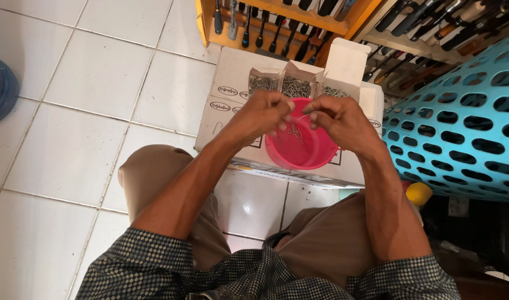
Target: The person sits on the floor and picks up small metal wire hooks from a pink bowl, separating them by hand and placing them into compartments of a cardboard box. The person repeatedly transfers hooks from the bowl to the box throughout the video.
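Seated over white floor tiles (pixel 88 72), knees in tan trousers (pixel 154 178) spread either side of a white cardboard carton (pixel 232 83) lying flat on the floor. On the carton's near right part, a round pink plastic bowl (pixel 313 153), smooth and glossy, with a few thin bent wire pieces (pixel 294 131) dangling above its inside. Left hand (pixel 263 114) curled, fingertips pinched on the tangle of wire pieces directly over the bowl. Right hand (pixel 338 119) likewise curled, thumb and forefinger nipping one fine wire (pixel 303 116) that runs across toward the left hand; both hands close together, almost touching, covering the bowl's far rim. Just beyond the hands, three small open cardboard boxes (pixel 296 83) standing side by side on the carton, flaps up, packed with grey metal wire pieces. Further away, an orange wooden rack (pixel 321 22) holding rows of dark-handled tools, slanted, hemming in the far side. To the right, a turquoise plastic basket (pixel 465 122) with oval perforations, pressing right against the carton's edge; a yellow rounded object (pixel 418 193) tucked beneath it. At far left, part of a bluish translucent rounded container (pixel 0 89), well apart from everything else. Along the near edge, checked dark-and-grey shirt sleeves (pixel 154 261).
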